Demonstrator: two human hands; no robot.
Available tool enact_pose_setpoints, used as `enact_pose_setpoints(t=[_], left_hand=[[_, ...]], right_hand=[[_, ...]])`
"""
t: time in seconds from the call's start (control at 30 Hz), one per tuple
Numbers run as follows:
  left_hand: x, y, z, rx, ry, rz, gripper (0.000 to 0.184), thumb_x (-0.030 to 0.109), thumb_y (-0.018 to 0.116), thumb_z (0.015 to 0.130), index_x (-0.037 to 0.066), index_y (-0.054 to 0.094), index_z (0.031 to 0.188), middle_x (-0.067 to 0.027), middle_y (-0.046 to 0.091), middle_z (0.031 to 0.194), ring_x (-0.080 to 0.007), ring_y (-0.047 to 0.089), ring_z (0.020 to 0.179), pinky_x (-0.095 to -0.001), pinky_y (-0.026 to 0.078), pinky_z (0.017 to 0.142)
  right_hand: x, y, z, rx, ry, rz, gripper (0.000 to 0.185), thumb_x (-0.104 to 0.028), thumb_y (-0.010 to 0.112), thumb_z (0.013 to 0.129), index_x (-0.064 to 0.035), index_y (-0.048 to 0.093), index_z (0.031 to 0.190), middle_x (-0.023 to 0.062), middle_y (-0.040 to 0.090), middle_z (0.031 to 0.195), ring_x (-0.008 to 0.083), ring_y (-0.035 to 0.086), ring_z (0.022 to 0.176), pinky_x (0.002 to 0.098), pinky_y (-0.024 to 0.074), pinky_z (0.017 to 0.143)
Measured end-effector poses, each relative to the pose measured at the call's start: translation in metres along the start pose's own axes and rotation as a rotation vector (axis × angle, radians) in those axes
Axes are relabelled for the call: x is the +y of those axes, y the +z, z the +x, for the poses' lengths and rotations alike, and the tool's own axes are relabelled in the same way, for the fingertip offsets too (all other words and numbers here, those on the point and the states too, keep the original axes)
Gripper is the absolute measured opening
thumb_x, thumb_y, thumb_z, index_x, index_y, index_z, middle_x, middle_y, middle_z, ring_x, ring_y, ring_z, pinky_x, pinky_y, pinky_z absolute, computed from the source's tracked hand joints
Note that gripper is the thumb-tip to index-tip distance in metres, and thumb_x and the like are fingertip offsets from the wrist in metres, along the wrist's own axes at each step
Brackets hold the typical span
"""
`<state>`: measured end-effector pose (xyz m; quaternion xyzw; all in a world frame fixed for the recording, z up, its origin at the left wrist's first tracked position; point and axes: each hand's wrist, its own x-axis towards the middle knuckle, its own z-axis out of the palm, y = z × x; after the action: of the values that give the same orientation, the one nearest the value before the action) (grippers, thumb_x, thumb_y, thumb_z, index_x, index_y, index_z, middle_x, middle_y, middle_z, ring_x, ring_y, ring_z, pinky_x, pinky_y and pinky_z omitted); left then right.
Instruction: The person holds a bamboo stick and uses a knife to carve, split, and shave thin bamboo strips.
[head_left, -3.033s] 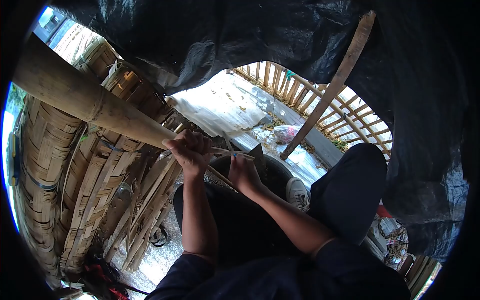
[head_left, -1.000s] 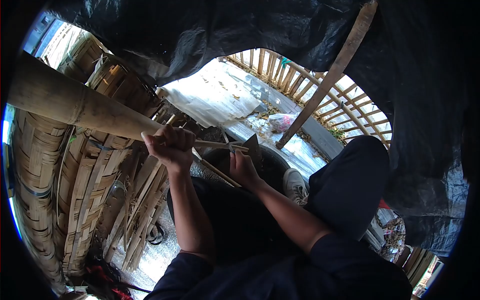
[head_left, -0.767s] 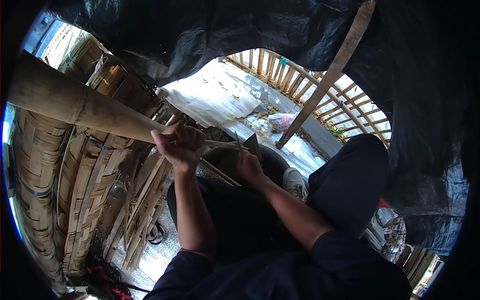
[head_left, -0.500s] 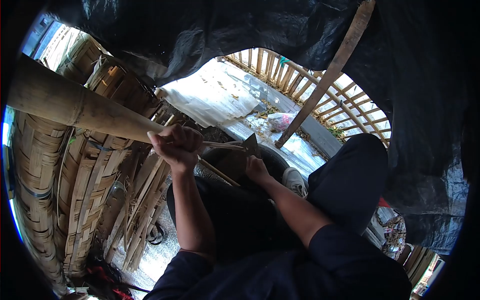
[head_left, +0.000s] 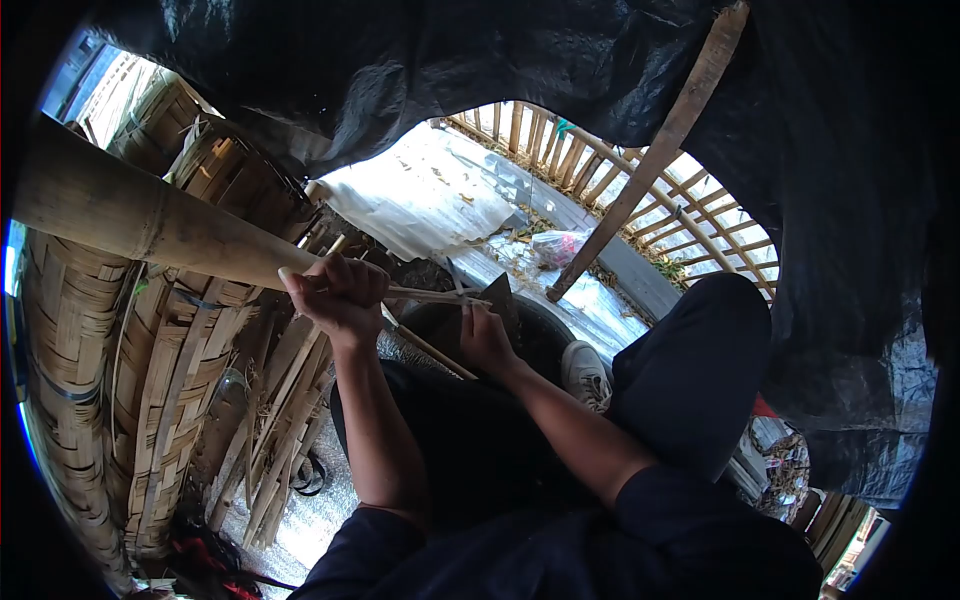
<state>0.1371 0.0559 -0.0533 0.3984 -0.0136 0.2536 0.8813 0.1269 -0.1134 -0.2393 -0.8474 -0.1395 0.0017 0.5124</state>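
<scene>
My left hand [head_left: 340, 295] is closed round a thin pale bamboo strip [head_left: 425, 295], just beside the near end of a thick bamboo pole [head_left: 210, 235]. The strip runs right from my fist to my right hand [head_left: 487, 337]. That hand is closed on a small narrow blade [head_left: 456, 275], which crosses the strip near its right end; its handle is hidden in my fingers. Behind my right hand stands a dark pointed plate [head_left: 502, 299], at a dark round tub [head_left: 550, 335].
Woven bamboo baskets [head_left: 75, 350] stand at the left, beside a heap of split bamboo [head_left: 285, 420]. A wooden slat [head_left: 650, 160] slants down in front of a bamboo lattice [head_left: 590, 160]. Black sheeting [head_left: 840, 250] hangs above and right. My shoe [head_left: 585, 375] is below the tub.
My right hand slid right along the strip with the blade, then came back left to its place near the strip's end. My left hand shifted slightly left, still closed on the strip.
</scene>
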Motion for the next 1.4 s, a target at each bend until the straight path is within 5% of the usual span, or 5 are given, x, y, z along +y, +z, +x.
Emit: enact_pose_setpoints(t=[0.27, 0.53, 0.83, 0.97, 1.4], left_hand=[[-0.004, 0.009, -0.003, -0.102, 0.032, 0.025, 0.064, 0.067, 0.024, 0.089, 0.015, 0.023, 0.052, 0.004, 0.014, 0.042, -0.009, 0.009, 0.035, -0.028, 0.009, 0.035], [0.005, 0.002, 0.003, -0.016, 0.06, 0.056, 0.061, 0.066, 0.023, 0.09, 0.017, 0.022, 0.053, 0.0045, 0.013, 0.042, -0.0087, 0.008, 0.035, -0.0271, 0.008, 0.034], [0.01, -0.007, -0.002, 0.143, -0.006, -0.012, 0.064, 0.068, 0.023, 0.088, 0.015, 0.022, 0.053, 0.004, 0.013, 0.043, -0.0094, 0.008, 0.037, -0.0287, 0.009, 0.038], [0.007, -0.002, -0.004, 0.004, 0.006, -0.022, 0.065, 0.068, 0.023, 0.088, 0.014, 0.023, 0.052, 0.0039, 0.014, 0.043, -0.0099, 0.008, 0.036, -0.0289, 0.009, 0.037], [-0.003, 0.01, 0.002, -0.151, 0.015, -0.039, 0.061, 0.065, 0.025, 0.09, 0.016, 0.025, 0.052, 0.0042, 0.013, 0.041, -0.0086, 0.008, 0.034, -0.0267, 0.01, 0.034]], right_hand=[[0.047, 0.003, -0.018, -0.099, 0.21, -0.163, 0.025, -0.017, 0.048, 0.092, 0.0016, 0.053, 0.077, 0.0276, 0.056, 0.063, 0.0437, 0.059, 0.066, 0.05, 0.0433, 0.05], [0.014, 0.0, 0.002, -0.059, 0.005, -0.002, 0.022, -0.016, 0.047, 0.092, 0.0017, 0.052, 0.08, 0.0239, 0.056, 0.059, 0.0422, 0.059, 0.06, 0.0493, 0.0422, 0.049], [-0.072, -0.012, 0.002, -0.177, 0.091, -0.116, 0.027, -0.02, 0.044, 0.093, 0.0033, 0.051, 0.081, 0.0284, 0.059, 0.066, 0.0442, 0.061, 0.065, 0.0509, 0.0502, 0.059], [0.004, -0.006, -0.005, -0.197, 0.261, -0.175, 0.025, -0.015, 0.045, 0.092, 0.0019, 0.051, 0.075, 0.03, 0.058, 0.07, 0.0457, 0.059, 0.069, 0.0515, 0.0468, 0.056], [0.033, 0.002, -0.018, -0.102, 0.223, -0.191, 0.028, -0.019, 0.044, 0.093, 0.0032, 0.053, 0.08, 0.0269, 0.059, 0.066, 0.0457, 0.059, 0.069, 0.0513, 0.0464, 0.055]])
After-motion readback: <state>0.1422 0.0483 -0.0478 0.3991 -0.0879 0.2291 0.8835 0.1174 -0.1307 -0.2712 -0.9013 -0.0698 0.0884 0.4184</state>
